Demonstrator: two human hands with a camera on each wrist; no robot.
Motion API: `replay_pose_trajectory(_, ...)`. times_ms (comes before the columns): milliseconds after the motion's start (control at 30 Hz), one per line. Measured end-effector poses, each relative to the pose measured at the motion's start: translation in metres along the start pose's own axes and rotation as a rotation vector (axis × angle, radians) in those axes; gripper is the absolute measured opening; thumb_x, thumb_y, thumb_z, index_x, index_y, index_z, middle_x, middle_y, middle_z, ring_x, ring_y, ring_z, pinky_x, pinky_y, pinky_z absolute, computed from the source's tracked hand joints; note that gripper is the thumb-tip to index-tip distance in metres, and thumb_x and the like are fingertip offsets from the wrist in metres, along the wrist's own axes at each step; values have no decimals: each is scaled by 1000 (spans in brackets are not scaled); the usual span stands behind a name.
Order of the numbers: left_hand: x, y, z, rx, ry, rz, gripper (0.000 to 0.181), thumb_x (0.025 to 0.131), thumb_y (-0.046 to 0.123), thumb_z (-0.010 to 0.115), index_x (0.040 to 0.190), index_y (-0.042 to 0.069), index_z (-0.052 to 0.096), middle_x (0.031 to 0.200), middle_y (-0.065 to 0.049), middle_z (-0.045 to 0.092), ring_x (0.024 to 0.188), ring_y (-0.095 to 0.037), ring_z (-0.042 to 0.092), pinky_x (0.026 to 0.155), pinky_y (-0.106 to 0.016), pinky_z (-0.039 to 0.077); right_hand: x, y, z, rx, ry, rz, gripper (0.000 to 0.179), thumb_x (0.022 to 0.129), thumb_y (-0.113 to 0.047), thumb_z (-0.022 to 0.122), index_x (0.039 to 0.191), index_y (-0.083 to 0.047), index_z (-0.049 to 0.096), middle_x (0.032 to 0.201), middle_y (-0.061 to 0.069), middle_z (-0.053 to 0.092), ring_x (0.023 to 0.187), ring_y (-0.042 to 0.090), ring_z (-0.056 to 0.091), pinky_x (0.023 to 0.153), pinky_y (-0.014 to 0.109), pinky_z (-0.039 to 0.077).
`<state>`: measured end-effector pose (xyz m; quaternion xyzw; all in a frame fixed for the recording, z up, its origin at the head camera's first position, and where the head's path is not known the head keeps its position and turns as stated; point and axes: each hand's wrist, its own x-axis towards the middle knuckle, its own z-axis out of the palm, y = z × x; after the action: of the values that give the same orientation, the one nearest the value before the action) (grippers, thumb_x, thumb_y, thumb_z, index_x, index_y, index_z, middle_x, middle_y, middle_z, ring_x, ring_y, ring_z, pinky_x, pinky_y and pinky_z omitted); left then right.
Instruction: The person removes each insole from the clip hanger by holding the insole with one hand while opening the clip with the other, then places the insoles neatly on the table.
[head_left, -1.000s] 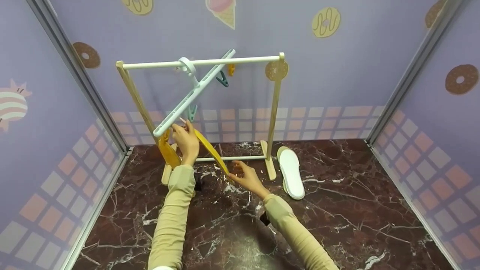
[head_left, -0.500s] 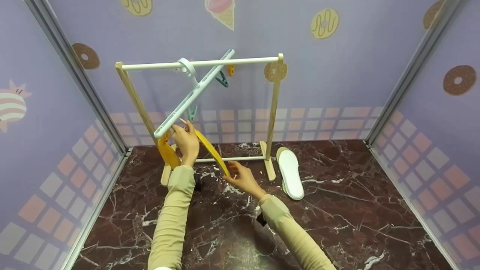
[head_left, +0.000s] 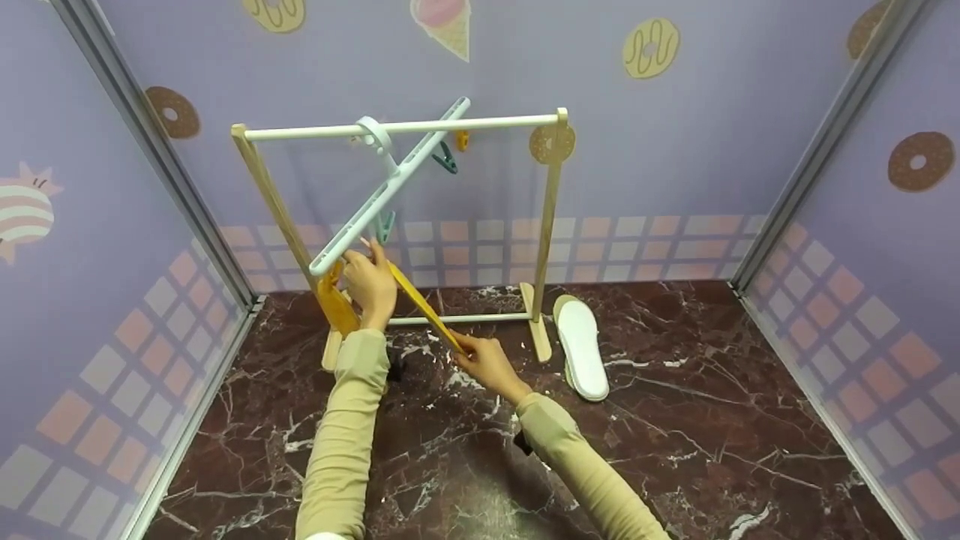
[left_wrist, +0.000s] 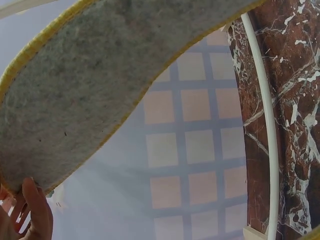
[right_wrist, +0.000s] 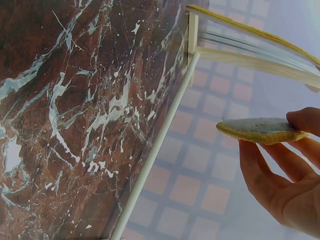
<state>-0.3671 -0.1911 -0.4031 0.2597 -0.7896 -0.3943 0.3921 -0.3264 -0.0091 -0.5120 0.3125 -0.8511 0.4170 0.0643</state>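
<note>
My left hand [head_left: 373, 286] pinches the upper end of a yellow-edged insole [head_left: 421, 301] just below the near end of a pale blue clip hanger [head_left: 384, 189]. In the left wrist view the insole's grey felt face [left_wrist: 100, 75] fills the upper part, with fingertips at its end. My right hand [head_left: 489, 364] grips the insole's lower end; the right wrist view has the thumb above and fingers beneath that tip [right_wrist: 260, 131]. Left of my left hand, another yellow insole [head_left: 335, 304] hangs under the hanger's near end. A light green clip [head_left: 385, 226] hangs close above the left fingers.
The hanger hooks over the top bar [head_left: 480, 122] of a wooden rack. A dark green clip [head_left: 445, 158] and an orange clip [head_left: 462, 140] hang at its far end. A white insole [head_left: 581, 349], overlapping a tan one, lies on the marbled surface [head_left: 720, 420] right of the rack.
My right hand has shifted slightly left, and its fingers have closed around the insole's lower end. The insole looks straighter than before. My left hand has barely moved.
</note>
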Motion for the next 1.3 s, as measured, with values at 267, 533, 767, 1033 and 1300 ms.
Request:
replay_pose_trajectory(267, 5, 2, -2, 149, 42, 7, 42, 90, 35, 42, 86, -4, 56, 77, -26, 62, 77, -40, 60, 67, -50, 44, -1, -3, 1, -54, 27, 24, 42, 80, -3, 55, 121, -13, 56, 71, 7, 67, 41, 0, 37, 38, 10, 26)
replay_pose_trajectory(533, 6, 3, 1, 181, 46, 1, 43, 90, 34, 39, 85, -5, 56, 86, -25, 61, 79, -43, 59, 68, -52, 43, -4, -1, -1, -93, 67, 13, 43, 78, 0, 54, 119, -14, 58, 55, -1, 53, 41, 1, 34, 39, 12, 25)
replay_pose_trajectory(767, 6, 5, 1, 176, 49, 6, 41, 89, 33, 39, 84, -4, 56, 81, -26, 61, 76, -44, 59, 67, -53, 44, -5, 1, -3, -125, 113, -4, 41, 77, 1, 58, 115, -13, 61, 58, 3, 57, 48, 5, 36, 45, 15, 26)
replay_pose_trajectory(1033, 5, 5, 3, 128, 55, 22, 36, 88, 31, 43, 83, -3, 55, 76, -26, 61, 74, -44, 58, 65, -51, 44, -7, 4, -5, -93, 153, -17, 40, 77, 3, 57, 114, -10, 62, 57, 3, 55, 46, 3, 33, 44, 13, 25)
replay_pose_trajectory(1300, 5, 5, 5, 81, 42, 20, 32, 87, 29, 43, 83, -1, 54, 73, -25, 61, 70, -43, 58, 62, -49, 44, -9, 8, -6, -73, 181, -6, 38, 77, 2, 56, 113, -9, 63, 58, 4, 57, 47, 3, 35, 44, 12, 24)
